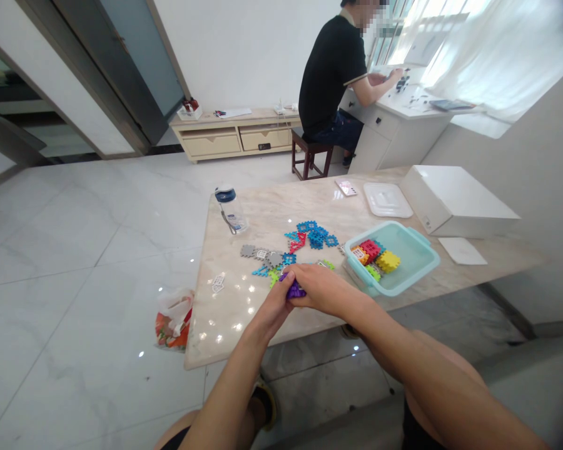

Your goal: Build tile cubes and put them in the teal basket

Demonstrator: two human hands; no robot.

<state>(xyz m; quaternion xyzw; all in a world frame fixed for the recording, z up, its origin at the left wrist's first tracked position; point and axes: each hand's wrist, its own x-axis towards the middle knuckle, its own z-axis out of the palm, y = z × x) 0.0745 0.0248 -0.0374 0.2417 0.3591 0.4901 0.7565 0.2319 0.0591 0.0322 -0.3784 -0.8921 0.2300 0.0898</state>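
Left hand [273, 307], right hand [326, 289] clasp block [294, 290]

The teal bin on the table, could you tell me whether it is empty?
No, the teal bin holds red, yellow and green blocks.

Glossy marble-look table [244, 312], matt plastic blocks [315, 236] & smooth teal plastic tub [415, 265].

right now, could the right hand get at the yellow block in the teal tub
Probably yes: the teal tub stands open beside the right hand, the yellow block uncovered, though that hand grips a purple block.
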